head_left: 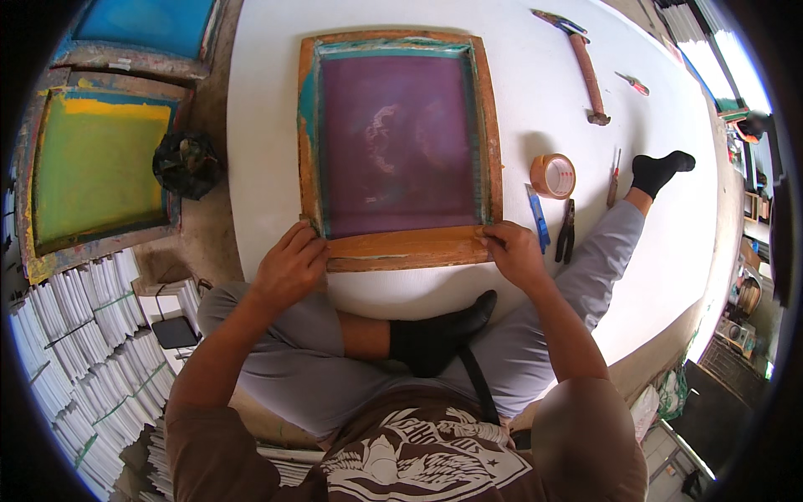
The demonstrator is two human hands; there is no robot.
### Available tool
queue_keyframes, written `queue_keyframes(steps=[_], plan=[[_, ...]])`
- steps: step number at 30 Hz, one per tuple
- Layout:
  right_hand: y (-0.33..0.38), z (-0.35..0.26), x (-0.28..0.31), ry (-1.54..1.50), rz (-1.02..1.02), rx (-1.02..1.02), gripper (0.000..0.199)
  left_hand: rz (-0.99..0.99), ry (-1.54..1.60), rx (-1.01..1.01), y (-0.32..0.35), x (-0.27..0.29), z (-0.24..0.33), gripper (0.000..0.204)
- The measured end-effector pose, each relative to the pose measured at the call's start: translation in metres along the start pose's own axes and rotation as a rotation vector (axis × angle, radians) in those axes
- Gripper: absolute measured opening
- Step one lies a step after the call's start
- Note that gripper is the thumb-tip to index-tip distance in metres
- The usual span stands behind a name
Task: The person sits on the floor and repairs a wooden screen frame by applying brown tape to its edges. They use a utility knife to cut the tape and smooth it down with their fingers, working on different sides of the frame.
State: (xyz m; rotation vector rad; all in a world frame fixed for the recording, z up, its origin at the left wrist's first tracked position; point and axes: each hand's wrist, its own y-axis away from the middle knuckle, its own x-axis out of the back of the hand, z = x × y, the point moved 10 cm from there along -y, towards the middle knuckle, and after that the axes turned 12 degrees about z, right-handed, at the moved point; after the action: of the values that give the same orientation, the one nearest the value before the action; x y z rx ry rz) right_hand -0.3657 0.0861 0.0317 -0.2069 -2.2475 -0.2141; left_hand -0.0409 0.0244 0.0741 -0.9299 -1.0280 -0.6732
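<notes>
A wooden screen-printing frame (307, 176) with purple mesh (397, 142) lies flat on the white surface in front of me. Along its near edge runs a strip of brown tape (406, 243). My left hand (288, 261) is closed at the frame's near left corner, fingers pinched on the strip's left end. At the near right corner, my right hand (514, 253) pinches the other end between thumb and fingers. Just right of the frame stand a roll of brown tape (554, 176), a blue utility knife (537, 219) and dark-handled pliers (566, 231).
Farther right lie a hammer (585, 75), a red screwdriver (637, 85), another screwdriver (614, 179) and a pincer-like tool (559, 23). My outstretched leg borders the tools. On the left are a yellow-green screen (100, 167), a blue screen (142, 25), a black plastic bundle (189, 165) and paper stacks (92, 335).
</notes>
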Motion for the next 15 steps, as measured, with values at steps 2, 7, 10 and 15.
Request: queue_keyframes(steps=[2,7,10,15], plan=[[-0.001,0.0,-0.002,0.019,-0.022,-0.019,0.016,-0.018,-0.009,-0.028,-0.001,0.002,0.0,0.018],[-0.002,-0.006,-0.003,0.134,-0.052,-0.052,0.014,-0.117,-0.023,-0.053,-0.002,-0.004,0.001,0.017],[-0.002,-0.008,-0.001,0.136,-0.017,-0.026,0.013,-0.068,-0.078,-0.058,-0.003,-0.006,0.002,0.015],[-0.009,-0.009,0.005,0.105,0.0,-0.029,0.013,0.044,-0.091,0.041,-0.01,0.003,-0.012,0.016]])
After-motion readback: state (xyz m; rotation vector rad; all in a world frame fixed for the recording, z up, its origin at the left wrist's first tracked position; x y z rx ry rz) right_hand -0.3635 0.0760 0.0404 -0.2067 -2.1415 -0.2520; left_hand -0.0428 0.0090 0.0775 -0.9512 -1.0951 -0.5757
